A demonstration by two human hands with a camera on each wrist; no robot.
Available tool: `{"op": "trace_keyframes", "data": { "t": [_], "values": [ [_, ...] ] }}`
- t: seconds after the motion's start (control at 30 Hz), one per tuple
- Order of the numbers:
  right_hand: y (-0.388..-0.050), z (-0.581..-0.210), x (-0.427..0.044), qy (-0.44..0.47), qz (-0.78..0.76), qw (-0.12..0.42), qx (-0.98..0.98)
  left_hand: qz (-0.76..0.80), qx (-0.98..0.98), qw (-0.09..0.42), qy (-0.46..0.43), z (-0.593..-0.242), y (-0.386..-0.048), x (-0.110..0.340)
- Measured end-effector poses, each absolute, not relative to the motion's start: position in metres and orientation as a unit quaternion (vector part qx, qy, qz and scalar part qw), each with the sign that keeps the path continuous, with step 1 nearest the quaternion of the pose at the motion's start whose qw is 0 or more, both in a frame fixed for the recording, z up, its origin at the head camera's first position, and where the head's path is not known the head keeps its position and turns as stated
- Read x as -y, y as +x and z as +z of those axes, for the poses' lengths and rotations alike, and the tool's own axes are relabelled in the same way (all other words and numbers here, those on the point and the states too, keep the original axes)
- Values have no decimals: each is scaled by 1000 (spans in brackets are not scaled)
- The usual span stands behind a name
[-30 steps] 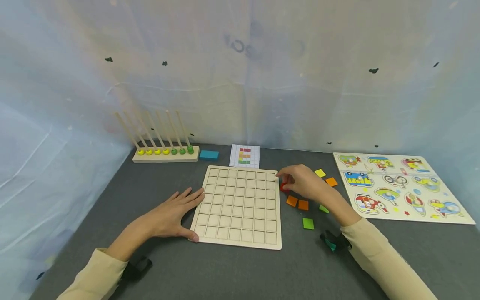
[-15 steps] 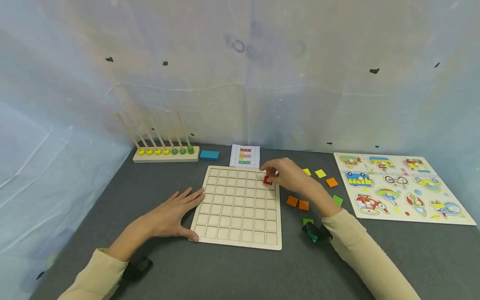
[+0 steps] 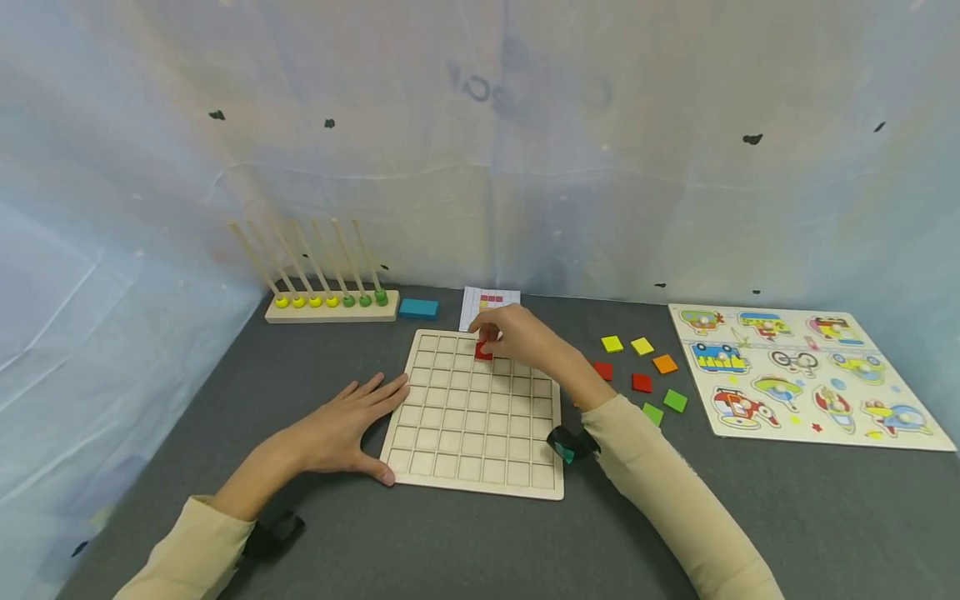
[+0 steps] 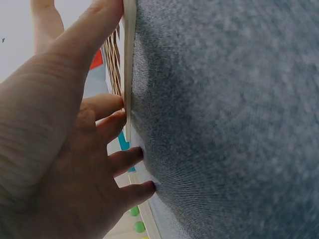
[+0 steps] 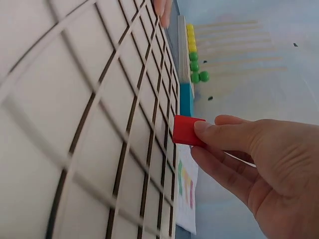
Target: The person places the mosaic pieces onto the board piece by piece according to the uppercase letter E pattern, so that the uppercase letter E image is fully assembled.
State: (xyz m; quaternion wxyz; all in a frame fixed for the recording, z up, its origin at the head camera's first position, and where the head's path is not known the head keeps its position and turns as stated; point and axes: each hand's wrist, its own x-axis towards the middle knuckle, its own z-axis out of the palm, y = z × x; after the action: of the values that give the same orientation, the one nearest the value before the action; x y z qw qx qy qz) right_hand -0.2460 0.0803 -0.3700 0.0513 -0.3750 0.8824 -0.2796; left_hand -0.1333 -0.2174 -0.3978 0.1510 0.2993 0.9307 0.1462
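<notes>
A pale wooden grid board (image 3: 472,417) lies flat on the dark table. My right hand (image 3: 525,337) pinches a red tile (image 3: 483,350) between thumb and fingers over the board's far row, left of its middle. In the right wrist view the red tile (image 5: 187,130) is tilted on edge at the grid, held by my right hand (image 5: 264,159). My left hand (image 3: 337,429) lies with fingers spread against the board's left edge, thumb at the near left corner. The left wrist view shows fingertips of my left hand (image 4: 75,159) touching the board's side and the table.
Right of the board lie red tiles (image 3: 641,382), yellow tiles (image 3: 612,343), an orange tile (image 3: 664,363) and green tiles (image 3: 675,401). A picture puzzle (image 3: 810,375) is farther right. Behind stand a bead rack (image 3: 330,312), a blue block (image 3: 418,309) and a partly covered pattern card (image 3: 470,304).
My right hand has carried the red tile from beside the board's right edge leftward over its far row. Tiles its arm covered now show. The left hand has stayed at the board's edge.
</notes>
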Motion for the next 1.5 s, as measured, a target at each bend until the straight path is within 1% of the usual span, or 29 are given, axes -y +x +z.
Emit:
{"op": "trace_keyframes", "data": {
  "t": [0.17,0.33,0.6,0.73,0.97,1.23,1.5],
  "values": [
    [-248,-372,-61,-372,-290,67,-879,149,-931,147,300,-398,-132,218],
    [-247,-375,-49,-383,-277,69,-879,152,-930,146,301,-396,-131,217],
    [-243,-379,-46,-365,-290,76,-881,155,-931,147,297,-395,-131,215],
    [-242,-384,-45,-357,-269,68,-892,156,-931,148,296,-396,-132,215],
    [-239,-385,-44,-350,-247,77,-900,164,-928,147,299,-398,-131,216],
    [-233,-365,-68,-360,-264,76,-891,156,-929,143,303,-399,-131,219],
    [-228,-349,-117,-341,-238,65,-907,159,-928,150,303,-396,-131,218]
  ]
}}
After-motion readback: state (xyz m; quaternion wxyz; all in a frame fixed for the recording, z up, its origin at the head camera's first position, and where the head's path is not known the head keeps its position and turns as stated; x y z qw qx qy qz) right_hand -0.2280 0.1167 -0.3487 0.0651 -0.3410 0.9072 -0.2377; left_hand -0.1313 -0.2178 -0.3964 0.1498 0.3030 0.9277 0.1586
